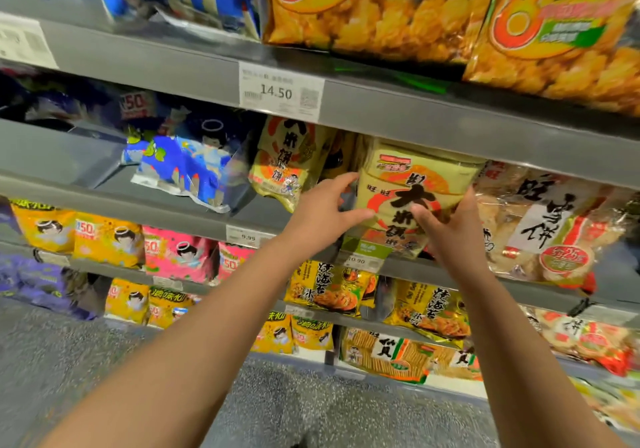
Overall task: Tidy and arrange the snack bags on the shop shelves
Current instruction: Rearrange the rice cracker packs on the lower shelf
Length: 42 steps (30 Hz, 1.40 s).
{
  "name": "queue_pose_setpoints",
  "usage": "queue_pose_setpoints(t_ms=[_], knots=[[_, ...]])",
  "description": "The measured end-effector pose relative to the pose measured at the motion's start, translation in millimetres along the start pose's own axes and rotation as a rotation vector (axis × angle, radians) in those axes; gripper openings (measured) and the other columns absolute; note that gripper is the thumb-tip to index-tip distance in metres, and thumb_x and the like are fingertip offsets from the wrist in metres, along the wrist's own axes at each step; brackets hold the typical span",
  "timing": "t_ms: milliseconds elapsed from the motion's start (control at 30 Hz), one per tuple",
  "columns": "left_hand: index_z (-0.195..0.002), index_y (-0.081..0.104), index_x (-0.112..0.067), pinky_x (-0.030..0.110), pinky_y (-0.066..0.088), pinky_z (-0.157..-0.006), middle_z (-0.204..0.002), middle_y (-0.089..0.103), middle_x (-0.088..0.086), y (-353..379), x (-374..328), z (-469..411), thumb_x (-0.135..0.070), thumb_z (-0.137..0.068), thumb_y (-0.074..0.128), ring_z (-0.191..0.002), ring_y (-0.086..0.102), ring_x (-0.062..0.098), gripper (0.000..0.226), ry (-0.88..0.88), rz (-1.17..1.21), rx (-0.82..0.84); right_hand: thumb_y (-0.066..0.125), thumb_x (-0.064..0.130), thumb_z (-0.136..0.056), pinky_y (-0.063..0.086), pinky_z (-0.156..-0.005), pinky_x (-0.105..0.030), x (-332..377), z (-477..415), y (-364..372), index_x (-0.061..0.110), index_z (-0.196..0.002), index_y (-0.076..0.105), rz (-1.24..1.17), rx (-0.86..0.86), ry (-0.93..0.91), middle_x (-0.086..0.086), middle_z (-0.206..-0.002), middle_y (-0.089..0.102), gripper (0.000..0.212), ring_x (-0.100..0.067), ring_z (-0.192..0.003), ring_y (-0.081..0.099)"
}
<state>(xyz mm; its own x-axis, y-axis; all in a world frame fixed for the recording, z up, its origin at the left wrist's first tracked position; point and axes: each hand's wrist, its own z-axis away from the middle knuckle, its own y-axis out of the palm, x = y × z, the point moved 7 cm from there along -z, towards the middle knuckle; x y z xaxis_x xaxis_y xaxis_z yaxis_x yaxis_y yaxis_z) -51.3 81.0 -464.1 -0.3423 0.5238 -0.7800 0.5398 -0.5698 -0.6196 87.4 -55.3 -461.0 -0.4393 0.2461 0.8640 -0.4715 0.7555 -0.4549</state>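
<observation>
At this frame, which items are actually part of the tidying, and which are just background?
Job in hand: yellow cracker bag, gripped by left hand and right hand; slumped blue bag, probably needing straightening.
Background: 14.50 price tag, orange bags above, floor.

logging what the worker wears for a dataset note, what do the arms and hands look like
The left forearm and right forearm are bare to the frame edge, with no sleeves in view. The left grip and right grip are bare hands: no gloves, rings, watch or wristband visible.
</observation>
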Motion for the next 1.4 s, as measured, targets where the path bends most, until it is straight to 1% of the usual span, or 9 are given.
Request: queue_pose_setpoints(t_ms=[167, 233, 400, 567, 767, 1033, 1133, 1300, 1400], knots=[[-0.132, 0.044, -0.022, 0.025, 0.041, -0.085, -0.133, 0.051, -0.004, 2.6, -0.4, -5.7, -0.042, -0.080, 0.067, -0.115, 0.052, 0.014, 0.061, -0.015, 0.027, -0.029, 0.068, 0.021, -0.083, 0.052, -0.069, -0.015, -1.6, 3.3, 0.8, 0.021, -0.117, 0.044, -0.057, 0.007, 0.011, 0.011, -0.105, 0.063, 0.042, 0.005, -0.091, 0.062], [-0.127, 0.045, -0.018, 0.028, 0.043, -0.084, -0.128, 0.053, -0.005, 3.5, -2.9, -9.8, -0.042, -0.079, 0.067, -0.114, 0.052, 0.014, 0.058, -0.023, 0.038, -0.034, 0.068, 0.022, -0.082, 0.050, -0.064, -0.009, -2.2, 4.1, 0.6, 0.022, -0.119, 0.044, -0.069, 0.015, 0.012, 0.012, -0.106, 0.063, 0.043, 0.007, -0.092, 0.061], [-0.120, 0.036, -0.017, 0.024, 0.038, -0.071, -0.104, 0.053, -0.008, 8.3, -9.8, -16.2, -0.041, -0.079, 0.068, -0.091, 0.051, 0.012, 0.057, -0.056, 0.080, -0.050, 0.069, 0.026, -0.081, 0.046, -0.061, -0.003, -2.5, 4.6, 0.0, 0.021, -0.121, 0.042, -0.083, 0.020, 0.020, 0.014, -0.108, 0.060, 0.048, 0.008, -0.094, 0.058], [-0.128, 0.039, -0.015, 0.030, 0.043, -0.084, -0.128, 0.055, -0.001, 10.7, -6.5, -22.0, -0.045, -0.078, 0.067, -0.115, 0.053, 0.019, 0.065, -0.046, 0.037, -0.058, 0.068, 0.031, -0.080, 0.043, -0.060, -0.005, 0.0, 4.8, -0.3, 0.025, -0.120, 0.040, -0.025, -0.013, 0.004, 0.021, -0.103, 0.055, 0.049, 0.014, -0.089, 0.054], [-0.134, 0.037, -0.018, 0.042, 0.048, -0.093, -0.135, 0.051, -0.002, 12.9, -1.4, -24.1, -0.054, -0.076, 0.064, -0.119, 0.052, 0.019, 0.074, -0.037, 0.002, -0.072, 0.069, 0.025, -0.081, 0.040, -0.065, 0.002, 2.2, 5.2, -0.4, 0.027, -0.117, 0.040, -0.034, -0.002, -0.008, 0.024, -0.103, 0.055, 0.046, 0.024, -0.083, 0.053], [-0.130, 0.040, -0.019, 0.026, 0.042, -0.081, -0.125, 0.049, -0.004, 15.4, -5.9, -20.3, -0.047, -0.076, 0.068, -0.110, 0.052, 0.013, 0.066, -0.001, 0.038, -0.117, 0.069, 0.026, -0.080, 0.046, -0.072, -0.005, -0.7, 4.2, -0.2, 0.029, -0.118, 0.041, -0.033, 0.013, -0.002, 0.019, -0.107, 0.059, 0.047, 0.014, -0.092, 0.057], [-0.132, 0.038, -0.019, 0.025, 0.042, -0.085, -0.128, 0.045, -0.002, 15.6, -6.9, -19.1, -0.046, -0.075, 0.070, -0.112, 0.050, 0.013, 0.070, 0.011, 0.018, -0.119, 0.071, 0.028, -0.079, 0.047, -0.074, -0.013, 0.1, 4.6, -1.2, 0.030, -0.119, 0.042, -0.059, 0.009, -0.001, 0.016, -0.110, 0.060, 0.050, 0.007, -0.096, 0.059], [-0.131, 0.036, -0.020, 0.023, 0.040, -0.081, -0.124, 0.045, -0.002, 16.0, -11.0, -17.6, -0.046, -0.076, 0.069, -0.102, 0.046, 0.007, 0.069, 0.022, -0.001, -0.123, 0.075, 0.027, -0.075, 0.046, -0.063, -0.004, 5.7, 6.1, -3.3, 0.040, -0.105, 0.043, -0.144, 0.025, 0.015, 0.018, -0.102, 0.061, 0.046, 0.014, -0.085, 0.060], [-0.126, 0.033, -0.021, 0.025, 0.045, -0.079, -0.118, 0.053, -0.006, 13.5, -10.0, -16.7, -0.044, -0.074, 0.071, -0.100, 0.052, 0.009, 0.068, -0.004, 0.077, -0.138, 0.075, 0.029, -0.074, 0.048, -0.060, -0.008, 6.4, 1.3, -6.0, 0.037, -0.097, 0.042, -0.170, 0.020, 0.036, 0.016, -0.098, 0.059, 0.041, 0.009, -0.080, 0.060]])
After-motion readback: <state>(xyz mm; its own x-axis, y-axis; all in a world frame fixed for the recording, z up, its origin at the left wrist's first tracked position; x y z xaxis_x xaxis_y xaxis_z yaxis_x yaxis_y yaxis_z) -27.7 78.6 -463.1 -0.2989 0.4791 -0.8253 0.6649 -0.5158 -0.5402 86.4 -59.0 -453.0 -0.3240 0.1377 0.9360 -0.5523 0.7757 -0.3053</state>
